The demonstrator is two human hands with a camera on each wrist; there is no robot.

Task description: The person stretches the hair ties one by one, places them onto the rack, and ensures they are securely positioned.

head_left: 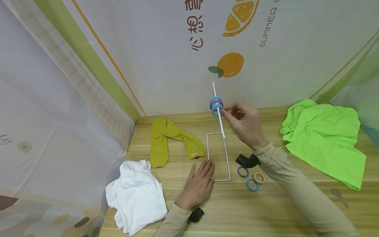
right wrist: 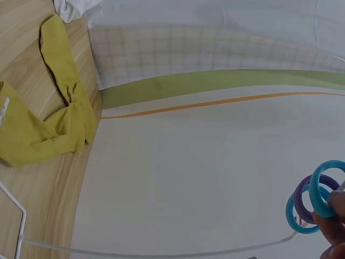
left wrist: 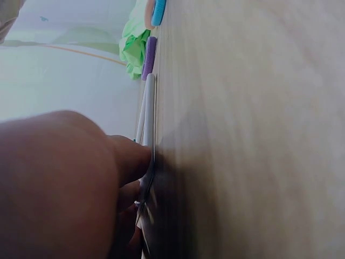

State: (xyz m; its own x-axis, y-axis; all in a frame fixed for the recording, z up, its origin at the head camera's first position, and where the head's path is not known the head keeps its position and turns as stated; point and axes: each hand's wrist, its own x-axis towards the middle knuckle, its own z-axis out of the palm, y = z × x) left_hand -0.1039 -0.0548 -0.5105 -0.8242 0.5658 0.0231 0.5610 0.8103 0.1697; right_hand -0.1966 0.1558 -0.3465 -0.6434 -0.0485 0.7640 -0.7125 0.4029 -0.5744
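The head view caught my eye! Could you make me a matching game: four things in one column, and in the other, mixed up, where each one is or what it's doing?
Things
1. Left hand
2. Right hand
3. White cloth
4. Bright green cloth

Places and states
A. Lies toward the right of the table
B. Pinches a blue ring on the white rod
C. Lies at the table's left edge
D. Rests on the wire base

Pairs: 1-D, 2-B, 3-C, 4-A
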